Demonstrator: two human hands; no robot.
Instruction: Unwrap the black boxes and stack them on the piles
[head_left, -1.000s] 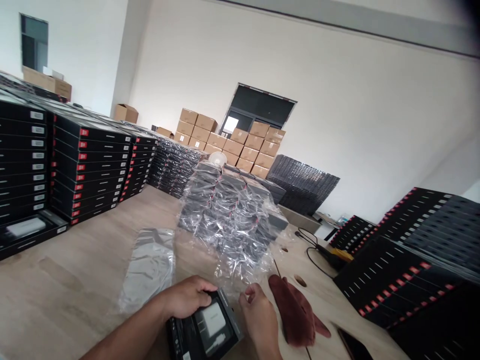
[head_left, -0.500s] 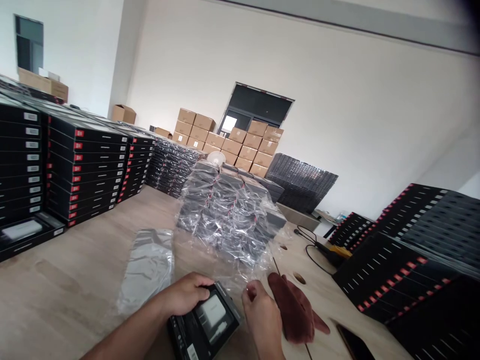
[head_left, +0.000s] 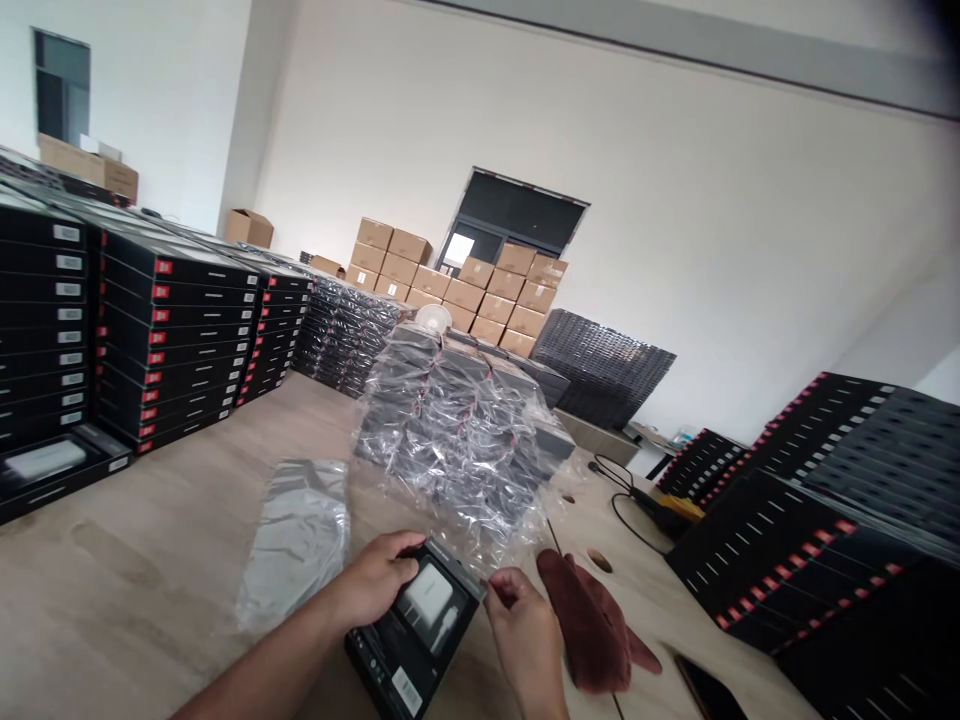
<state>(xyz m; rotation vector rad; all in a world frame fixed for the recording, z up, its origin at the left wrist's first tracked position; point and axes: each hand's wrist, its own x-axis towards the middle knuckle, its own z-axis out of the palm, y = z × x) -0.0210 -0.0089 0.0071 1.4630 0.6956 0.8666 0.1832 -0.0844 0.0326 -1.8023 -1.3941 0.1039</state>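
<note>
My left hand (head_left: 379, 580) is closed around the left edge of a black retail box (head_left: 386, 655), thumb on its front. The front shows a white charger-like block and a plug, either printed or behind a window; I cannot tell which. A white barcode label sits near its lower end. At the box's upper right corner, my right hand (head_left: 523, 630) pinches its thumb and forefinger together; what lies between them is too small to make out. Left of the box lies a flat stack of clear plastic bags (head_left: 296, 535). Right of my right hand lies a dark red cloth (head_left: 589, 620).
Behind my hands, boxes wrapped in clear film (head_left: 457, 430) stand stacked on the wooden table (head_left: 180, 540). Black boxes (head_left: 176, 340) are piled at the left, more black boxes (head_left: 795, 560) at the right. A phone (head_left: 709, 688) and a black cable (head_left: 619, 490) lie at the right.
The box has tilted up a little in my left hand, and its barcode label shows more fully. My right hand's fingertips have come to the box's upper corner.
</note>
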